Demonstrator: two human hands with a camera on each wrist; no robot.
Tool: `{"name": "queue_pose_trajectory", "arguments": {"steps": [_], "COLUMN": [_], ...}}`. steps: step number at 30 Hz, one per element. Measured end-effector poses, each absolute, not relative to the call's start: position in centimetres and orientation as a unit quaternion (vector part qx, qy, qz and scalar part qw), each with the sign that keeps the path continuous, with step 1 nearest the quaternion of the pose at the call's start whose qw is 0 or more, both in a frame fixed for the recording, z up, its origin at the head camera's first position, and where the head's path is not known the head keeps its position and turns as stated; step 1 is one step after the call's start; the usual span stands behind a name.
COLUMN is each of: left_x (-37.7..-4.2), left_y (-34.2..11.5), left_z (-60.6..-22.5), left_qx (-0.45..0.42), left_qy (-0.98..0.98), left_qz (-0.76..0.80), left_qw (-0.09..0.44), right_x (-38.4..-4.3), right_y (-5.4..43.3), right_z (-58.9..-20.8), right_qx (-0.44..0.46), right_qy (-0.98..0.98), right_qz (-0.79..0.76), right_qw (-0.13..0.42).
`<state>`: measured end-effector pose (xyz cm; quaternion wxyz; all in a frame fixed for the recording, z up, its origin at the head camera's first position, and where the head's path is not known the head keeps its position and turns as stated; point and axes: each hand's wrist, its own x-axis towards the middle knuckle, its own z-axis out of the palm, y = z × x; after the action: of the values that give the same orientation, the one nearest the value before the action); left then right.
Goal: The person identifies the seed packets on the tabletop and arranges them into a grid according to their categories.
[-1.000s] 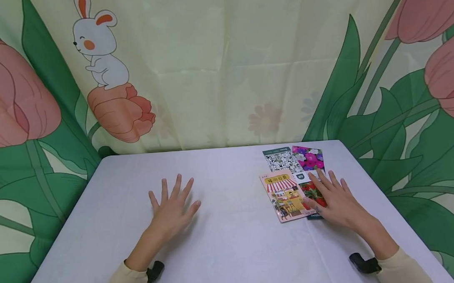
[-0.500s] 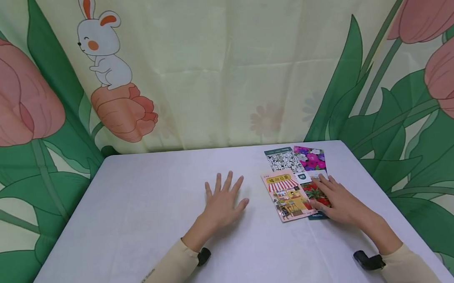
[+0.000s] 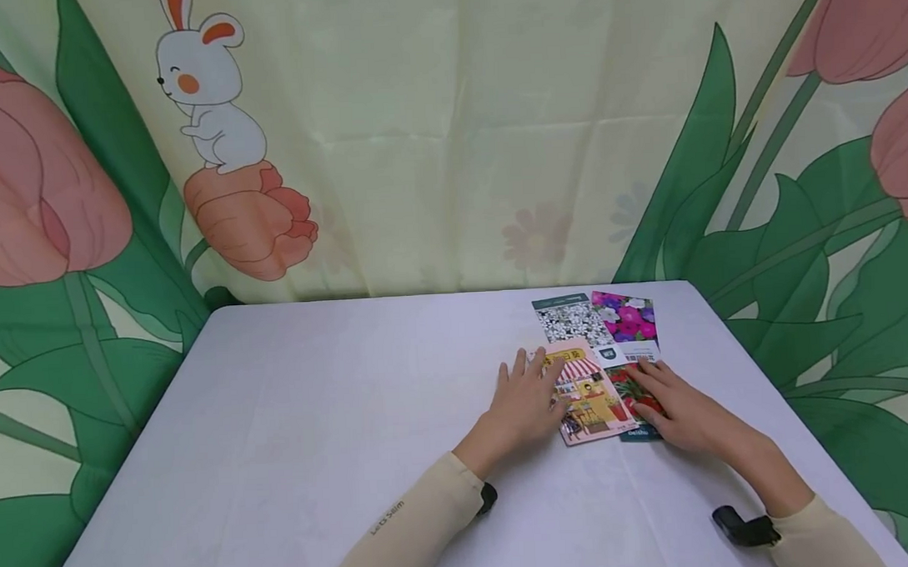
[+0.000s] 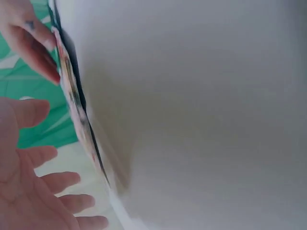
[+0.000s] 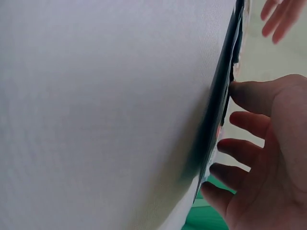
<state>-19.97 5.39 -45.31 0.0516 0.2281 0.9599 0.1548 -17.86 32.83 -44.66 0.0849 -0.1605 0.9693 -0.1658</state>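
Note:
Several flat, overlapping seed packets lie on the right half of the white table. In front is a pink packet [image 3: 595, 404] with a striped awning picture. Beside it, a packet with red fruit [image 3: 626, 384] is partly covered. Behind them are a white-flower packet [image 3: 574, 321] and a purple-flower packet [image 3: 626, 317]. My left hand [image 3: 520, 405] is spread over the pink packet's left edge; in the left wrist view its fingers look apart from the packet. My right hand [image 3: 684, 411] rests its fingertips on the red-fruit packet, fingers spread; the right wrist view shows them touching the packets.
A white cloth covers the table [image 3: 316, 422]. Behind it hangs a curtain [image 3: 389, 152] printed with a rabbit, tulips and leaves. Black wrist cameras are strapped at both sleeves, such as the right one [image 3: 742, 527].
My left hand has moved right across the table, from the left side to the pink packet. My right hand has stayed on the packets, which lie as before.

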Motion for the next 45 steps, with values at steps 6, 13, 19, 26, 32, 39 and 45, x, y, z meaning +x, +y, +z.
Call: {"name": "queue_pose_trajectory", "arguments": {"steps": [6, 13, 19, 26, 32, 39, 45], "left_x": [-20.1, -20.1, -20.1, -19.3, -18.7, -18.2, -17.5], "left_y": [7.8, 8.9, 8.4, 7.6, 6.0, 3.7, 1.8], "left_z": [-46.2, -45.9, -46.1, -45.7, -45.7, -45.4, -45.6], "left_qx": [0.260, 0.284, 0.293, 0.307, 0.320, 0.344, 0.363], "left_qy": [0.956, 0.952, 0.950, 0.947, 0.941, 0.932, 0.925], "left_qz": [0.126, 0.096, 0.066, 0.023, 0.017, 0.021, 0.020], "left_qw": [0.057, 0.064, 0.079, 0.092, 0.107, 0.114, 0.110], "right_x": [-17.8, -17.8, -17.7, -17.6, -17.6, -17.3, -16.6], "right_y": [32.6, 32.6, 32.6, 32.5, 32.6, 32.3, 32.1], "right_z": [-44.8, -44.8, -45.1, -45.0, -44.9, -44.8, -44.7], "right_qx": [-0.157, -0.158, -0.159, -0.160, -0.159, -0.155, -0.148], "right_qy": [0.969, 0.970, 0.969, 0.969, 0.968, 0.970, 0.973], "right_qz": [-0.166, -0.162, -0.161, -0.161, -0.161, -0.151, -0.131], "right_qw": [0.093, 0.088, 0.096, 0.100, 0.104, 0.108, 0.120]}}
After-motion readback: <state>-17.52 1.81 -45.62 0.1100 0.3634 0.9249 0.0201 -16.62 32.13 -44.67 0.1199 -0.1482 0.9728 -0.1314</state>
